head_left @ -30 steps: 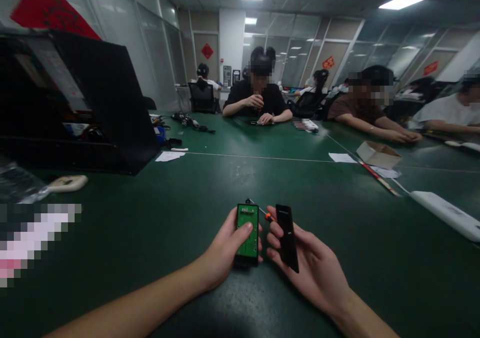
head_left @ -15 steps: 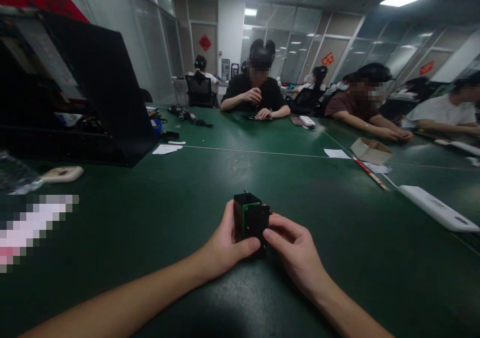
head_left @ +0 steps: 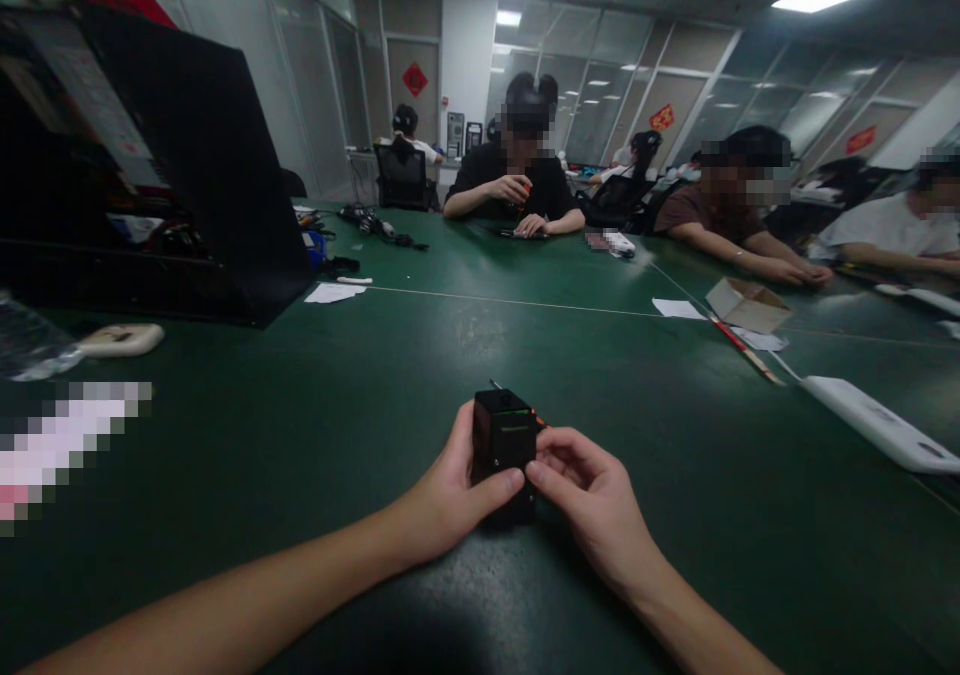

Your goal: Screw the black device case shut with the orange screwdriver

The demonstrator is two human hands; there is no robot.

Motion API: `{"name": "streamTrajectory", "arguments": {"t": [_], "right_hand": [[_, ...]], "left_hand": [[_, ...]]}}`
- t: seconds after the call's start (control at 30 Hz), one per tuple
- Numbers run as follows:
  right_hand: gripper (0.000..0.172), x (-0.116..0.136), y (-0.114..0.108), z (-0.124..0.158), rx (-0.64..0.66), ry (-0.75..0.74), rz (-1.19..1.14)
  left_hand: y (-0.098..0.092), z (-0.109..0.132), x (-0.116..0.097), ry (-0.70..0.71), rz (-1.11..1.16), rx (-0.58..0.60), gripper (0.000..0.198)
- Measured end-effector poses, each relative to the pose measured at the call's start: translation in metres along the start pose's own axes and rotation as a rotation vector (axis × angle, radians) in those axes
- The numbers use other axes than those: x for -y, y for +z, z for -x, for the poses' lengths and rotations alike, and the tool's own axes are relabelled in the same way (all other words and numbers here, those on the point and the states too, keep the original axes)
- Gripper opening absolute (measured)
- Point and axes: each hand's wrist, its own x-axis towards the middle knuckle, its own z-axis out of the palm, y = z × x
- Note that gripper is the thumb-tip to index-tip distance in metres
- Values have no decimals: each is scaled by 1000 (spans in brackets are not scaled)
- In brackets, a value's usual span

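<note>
A small black box-shaped device (head_left: pixel 487 445) stands upright on the green table in front of me. My left hand (head_left: pixel 457 490) is closed round its left side, thumb across the lower front. On the front face lies a flat black cover panel (head_left: pixel 514 445) with a slot near its top; a thin green line shows above it. My right hand (head_left: pixel 585 480) is closed at the panel's right edge, thumb on the edge and fingers curled at the side, partly hidden. A bit of orange (head_left: pixel 538 419) shows beside the device's upper right, too small to name.
A large open black case (head_left: pixel 262 195) stands at the left. To the right lie a white power strip (head_left: pixel 874 420), an open cardboard box (head_left: pixel 750 305) and a red-and-white stick (head_left: pixel 742 350). Coiled cables (head_left: pixel 375 225) lie farther back. Across the table sits a person in black (head_left: pixel 480 185).
The cover panel has moved left and now lies over the front face, covering the green board that showed beside it. Both hands have kept nearly the same place.
</note>
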Motion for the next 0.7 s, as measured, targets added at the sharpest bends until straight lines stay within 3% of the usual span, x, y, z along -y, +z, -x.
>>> {"name": "streamTrajectory", "arguments": {"t": [0.13,0.53,0.7], "right_hand": [[28,3,5,1,-10,1,43],[54,-4,4,3,-26,-48,181],[50,0,2,2,16,-30,193]], "left_hand": [[1,0,-2,-30,-11,-23,49],[5,-3,-10,-140,-49,-76,41],[5,-1,-10,-121,-36,-22,49]]}}
